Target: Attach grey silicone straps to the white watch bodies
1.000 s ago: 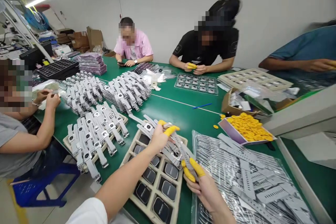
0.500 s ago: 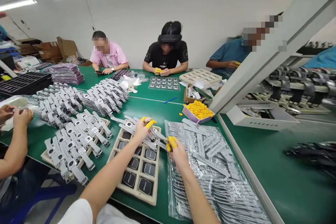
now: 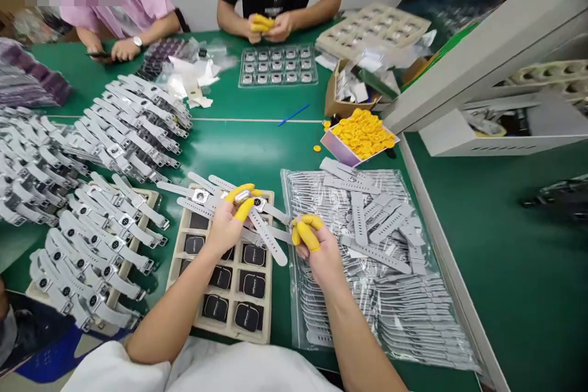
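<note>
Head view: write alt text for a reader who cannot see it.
A person's left hand pinches a watch body while the right hand holds a grey strap, both with yellow-capped fingers, over a tray of watch bodies on a green table. Bagged straps lie right, finished watches left; co-workers sit opposite.

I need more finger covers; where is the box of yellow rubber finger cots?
In the head view, the box of yellow rubber finger cots sits right of centre on the green table, beyond the bagged grey straps.

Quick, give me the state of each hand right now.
Left hand: closed on a watch body.
Right hand: closed, pinching a grey strap.
</note>
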A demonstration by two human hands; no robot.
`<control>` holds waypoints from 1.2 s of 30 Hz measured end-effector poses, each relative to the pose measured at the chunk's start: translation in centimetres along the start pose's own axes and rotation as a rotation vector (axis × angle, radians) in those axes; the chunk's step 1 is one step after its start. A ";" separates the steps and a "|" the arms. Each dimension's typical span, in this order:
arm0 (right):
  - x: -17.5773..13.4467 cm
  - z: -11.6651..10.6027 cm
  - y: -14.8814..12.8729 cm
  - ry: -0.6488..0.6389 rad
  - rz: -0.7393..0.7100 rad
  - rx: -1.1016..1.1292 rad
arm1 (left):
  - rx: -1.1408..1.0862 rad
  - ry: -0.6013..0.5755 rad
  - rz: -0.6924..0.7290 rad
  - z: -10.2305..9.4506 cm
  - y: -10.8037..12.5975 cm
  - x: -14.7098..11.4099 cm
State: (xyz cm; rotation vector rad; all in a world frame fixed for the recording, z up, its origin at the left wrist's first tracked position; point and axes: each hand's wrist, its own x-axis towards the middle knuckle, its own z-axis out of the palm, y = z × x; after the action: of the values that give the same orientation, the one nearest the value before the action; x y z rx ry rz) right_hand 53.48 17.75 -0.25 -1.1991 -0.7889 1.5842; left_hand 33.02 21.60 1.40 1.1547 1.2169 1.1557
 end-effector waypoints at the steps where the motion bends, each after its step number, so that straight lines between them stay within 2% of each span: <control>1: -0.3 -0.1 0.1 -0.028 0.011 -0.006 | 0.117 -0.075 0.064 0.2 0.1 -0.5; 5: -1.2 -0.1 0.9 -0.209 0.134 0.017 | 0.588 -0.364 0.468 1.0 0.4 -1.9; 7: -1.4 -0.1 1.2 -0.269 0.189 0.027 | 0.725 -0.435 0.555 1.2 0.5 -2.2; 10: -1.6 -0.2 1.2 -0.295 0.204 0.030 | 0.810 -0.487 0.535 1.3 0.7 -2.2; 15: -1.6 -0.2 0.6 -0.350 0.239 0.052 | 0.789 -0.530 0.483 0.9 0.7 -1.6; 22: -1.3 -0.3 0.5 -0.358 0.242 0.030 | 0.720 -0.494 0.471 0.8 0.1 -1.3; 27: -1.1 0.0 0.5 -0.345 0.211 0.030 | 0.743 -0.519 0.445 0.8 0.0 -1.6; 36: -0.4 0.7 0.5 -0.341 0.136 0.061 | 0.772 -0.513 0.507 0.3 -0.3 -1.3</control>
State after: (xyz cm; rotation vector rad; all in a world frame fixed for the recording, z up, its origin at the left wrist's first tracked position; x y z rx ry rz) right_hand 52.71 17.19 -0.39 -0.9675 -0.8807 1.9431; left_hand 33.28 20.26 1.15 2.2788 0.9964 0.6386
